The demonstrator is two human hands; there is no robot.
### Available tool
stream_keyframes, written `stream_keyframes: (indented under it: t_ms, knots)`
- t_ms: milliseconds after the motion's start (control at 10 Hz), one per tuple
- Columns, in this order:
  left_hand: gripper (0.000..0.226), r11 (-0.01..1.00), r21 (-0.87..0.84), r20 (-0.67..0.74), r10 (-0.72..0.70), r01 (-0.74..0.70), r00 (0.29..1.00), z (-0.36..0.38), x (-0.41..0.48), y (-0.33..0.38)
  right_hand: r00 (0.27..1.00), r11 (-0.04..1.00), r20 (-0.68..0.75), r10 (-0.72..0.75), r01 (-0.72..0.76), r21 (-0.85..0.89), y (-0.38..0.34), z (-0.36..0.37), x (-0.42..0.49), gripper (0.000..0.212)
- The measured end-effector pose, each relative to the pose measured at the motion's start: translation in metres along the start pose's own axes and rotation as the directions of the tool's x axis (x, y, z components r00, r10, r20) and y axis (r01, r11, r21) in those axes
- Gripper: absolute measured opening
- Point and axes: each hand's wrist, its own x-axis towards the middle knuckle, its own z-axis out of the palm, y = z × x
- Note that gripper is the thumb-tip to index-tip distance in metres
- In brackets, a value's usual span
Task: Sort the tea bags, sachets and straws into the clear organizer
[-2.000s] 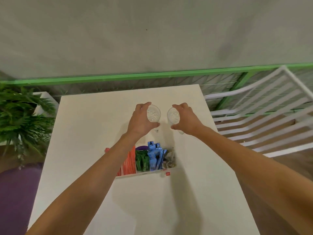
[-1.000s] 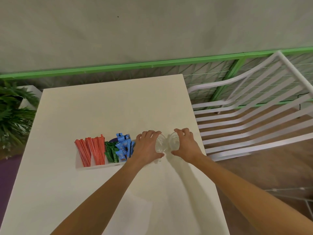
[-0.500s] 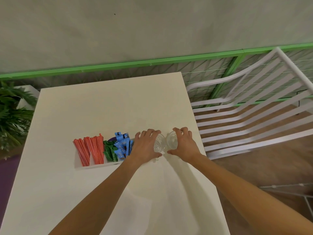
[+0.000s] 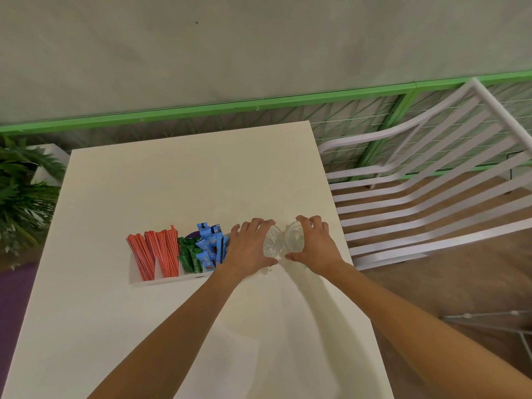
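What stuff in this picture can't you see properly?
All in the head view:
1. organizer: right end hidden behind the left hand.
2. purple thing: mostly hidden behind the blue sachets, so unidentifiable.
3. left glass, right glass: bases covered by the left hand and right hand gripping them; on the table or not, unclear.
4. green sachets: print too small to read.
5. plant: cut off by the left edge.

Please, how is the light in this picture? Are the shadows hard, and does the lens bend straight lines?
Head view: soft, even light, no glare on the table; the forearms cast only faint, blurred-edged shadows on it. Head view: the wide lens slants the green rail and splays the table's sides; the clear glasses look slightly soft.
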Motion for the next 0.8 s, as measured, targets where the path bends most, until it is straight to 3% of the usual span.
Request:
stream_keyframes:
  t_ms: [200, 300, 400, 500, 700, 800]
  knots:
    - [0.104, 0.998, -0.042, -0.107, 0.03, -0.035, 0.994, -0.002, -0.006, 0.001, 1.0, 0.999, 0.007, 0.027, -0.027, -0.042, -0.001, -0.005, -0.005, 0.111]
    - [0.084, 0.983, -0.146, -0.247, 0.071, -0.11, 0.966, -0.009, -0.014, 0.003, 0.997, 1.0, -0.077, -0.027, 0.027, -0.004, 0.0, -0.012, -0.01, 0.092]
    - [0.043, 0.946, -0.265, -0.384, 0.072, -0.184, 0.921, -0.018, -0.026, 0.005, 0.965, 0.981, -0.189, -0.181, 0.191, 0.038, -0.002, -0.025, -0.02, 0.047]
    - [0.014, 0.913, -0.366, -0.437, 0.002, -0.18, 0.899, -0.036, -0.043, 0.008, 0.931, 0.952, -0.249, -0.267, 0.296, 0.084, -0.02, -0.038, -0.032, 0.021]
    - [0.014, 0.847, -0.486, -0.479, -0.052, -0.216, 0.876, -0.109, -0.08, 0.001, 0.879, 0.902, -0.33, -0.344, 0.407, 0.145, -0.097, -0.087, -0.048, 0.024]
    - [0.014, 0.864, -0.395, -0.588, 0.023, -0.312, 0.809, -0.155, -0.104, -0.009, 0.801, 0.841, -0.417, -0.429, 0.523, 0.14, -0.149, -0.116, -0.065, 0.023]
